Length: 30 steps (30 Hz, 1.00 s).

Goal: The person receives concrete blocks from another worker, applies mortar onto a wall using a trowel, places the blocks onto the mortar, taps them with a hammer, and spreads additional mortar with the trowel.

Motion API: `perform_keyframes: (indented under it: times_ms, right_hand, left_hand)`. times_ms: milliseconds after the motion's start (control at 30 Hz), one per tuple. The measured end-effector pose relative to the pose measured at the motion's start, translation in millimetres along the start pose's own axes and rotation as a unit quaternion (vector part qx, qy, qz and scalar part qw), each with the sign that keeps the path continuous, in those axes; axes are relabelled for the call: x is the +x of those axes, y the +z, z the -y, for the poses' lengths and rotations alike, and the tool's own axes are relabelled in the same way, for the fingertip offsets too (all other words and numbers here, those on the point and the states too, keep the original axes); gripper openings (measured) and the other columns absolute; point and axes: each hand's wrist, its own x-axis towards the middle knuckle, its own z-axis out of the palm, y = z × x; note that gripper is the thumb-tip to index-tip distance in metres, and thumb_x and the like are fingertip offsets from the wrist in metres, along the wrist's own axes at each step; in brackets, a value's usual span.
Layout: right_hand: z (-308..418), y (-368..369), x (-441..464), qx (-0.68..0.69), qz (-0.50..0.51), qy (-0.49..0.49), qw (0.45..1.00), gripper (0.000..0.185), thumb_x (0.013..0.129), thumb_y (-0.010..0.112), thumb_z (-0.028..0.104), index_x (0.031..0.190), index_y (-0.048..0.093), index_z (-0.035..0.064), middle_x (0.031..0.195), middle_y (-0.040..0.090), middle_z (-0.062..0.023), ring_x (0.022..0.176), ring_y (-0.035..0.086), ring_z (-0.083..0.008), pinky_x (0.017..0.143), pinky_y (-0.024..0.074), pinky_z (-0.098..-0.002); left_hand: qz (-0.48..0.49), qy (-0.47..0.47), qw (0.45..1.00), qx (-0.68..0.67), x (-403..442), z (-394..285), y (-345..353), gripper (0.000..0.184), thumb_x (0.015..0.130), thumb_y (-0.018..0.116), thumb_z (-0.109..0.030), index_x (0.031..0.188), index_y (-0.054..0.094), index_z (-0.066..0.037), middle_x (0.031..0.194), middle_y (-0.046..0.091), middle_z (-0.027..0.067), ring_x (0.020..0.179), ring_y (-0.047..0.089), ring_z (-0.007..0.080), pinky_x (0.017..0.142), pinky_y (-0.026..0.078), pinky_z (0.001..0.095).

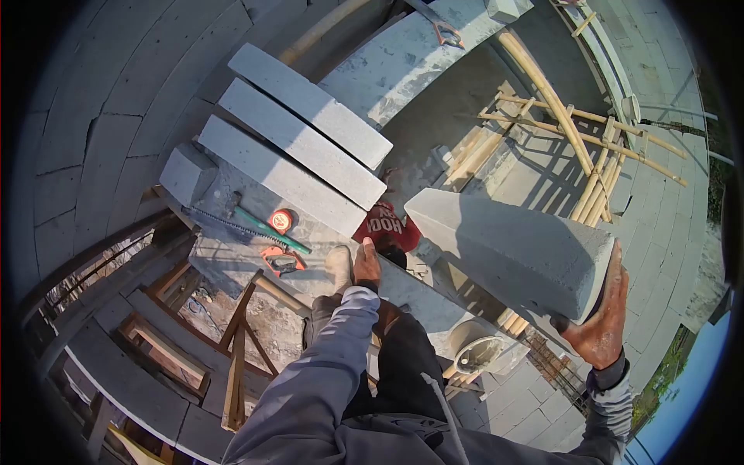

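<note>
My right hand (pixel 601 329) grips the near right end of a large grey block (pixel 515 244), its fingers along the end face and its thumb low at the corner. The block's far end points up and left, over the lower level. My left hand (pixel 366 265) is stretched out, apart from that block, beside my boot (pixel 339 267) and close to the near corner of the lowest of three long grey blocks (pixel 279 174). Nothing shows in it.
A red tape measure (pixel 281 221), a green-handled hammer (pixel 271 231) and an orange-handled saw (pixel 280 261) lie at left. A person in red (pixel 385 225) is below. Bamboo scaffolding (pixel 597 155) stands at right; a bucket (pixel 477 353) is near my legs.
</note>
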Motion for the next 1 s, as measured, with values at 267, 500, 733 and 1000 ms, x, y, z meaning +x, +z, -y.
perform_keyframes:
  times_ms: [267, 500, 733, 1000]
  right_hand:
    - [-99, -126, -155, 0.034, -0.089, 0.134, 0.986, 0.104, 0.065, 0.071, 0.055, 0.137, 0.022, -0.0008, 0.126, 0.041, -0.0194, 0.111, 0.047, -0.0297, 0.095, 0.0381, -0.0390]
    - [-104, 9, -106, 0.422, -0.160, 0.352, 0.820, 0.056, 0.072, 0.062, 0.027, 0.116, 0.047, -0.0048, 0.109, 0.053, -0.0155, 0.095, 0.055, -0.0259, 0.085, 0.0428, -0.0352]
    - [-35, 235, 2, 0.762, 0.051, 0.387, 0.516, 0.050, 0.082, 0.057, 0.035, 0.117, 0.049, -0.0004, 0.101, 0.059, -0.0120, 0.090, 0.059, -0.0251, 0.081, 0.0487, -0.0360]
    - [47, 403, 194, 0.738, -0.025, 0.320, 0.593, 0.057, 0.086, 0.053, 0.043, 0.126, 0.046, 0.0027, 0.123, 0.051, -0.0089, 0.112, 0.050, -0.0208, 0.095, 0.0390, -0.0350]
  left_hand:
    - [0.114, -0.073, 0.958, -0.252, -10, -14, 88, 0.076, 0.092, 0.018, -0.060, 0.122, 0.049, 0.003, 0.116, 0.056, 0.0196, 0.113, 0.049, 0.0274, 0.097, 0.033, 0.0336]
    - [-0.010, -0.066, 0.991, 0.119, 29, -68, -62, 0.086, 0.085, 0.017, -0.068, 0.111, 0.055, 0.005, 0.115, 0.053, 0.0288, 0.112, 0.048, 0.0418, 0.096, 0.035, 0.0440]
    - [-0.180, -0.036, 0.943, 0.277, 150, -114, -234, 0.088, 0.082, 0.022, -0.072, 0.109, 0.057, 0.004, 0.111, 0.055, 0.0284, 0.108, 0.051, 0.0409, 0.093, 0.037, 0.0434]
    - [-0.337, 0.039, 0.878, 0.339, 285, -179, -345, 0.092, 0.077, 0.029, -0.074, 0.116, 0.055, 0.004, 0.116, 0.055, 0.0257, 0.114, 0.049, 0.0392, 0.098, 0.035, 0.0391]
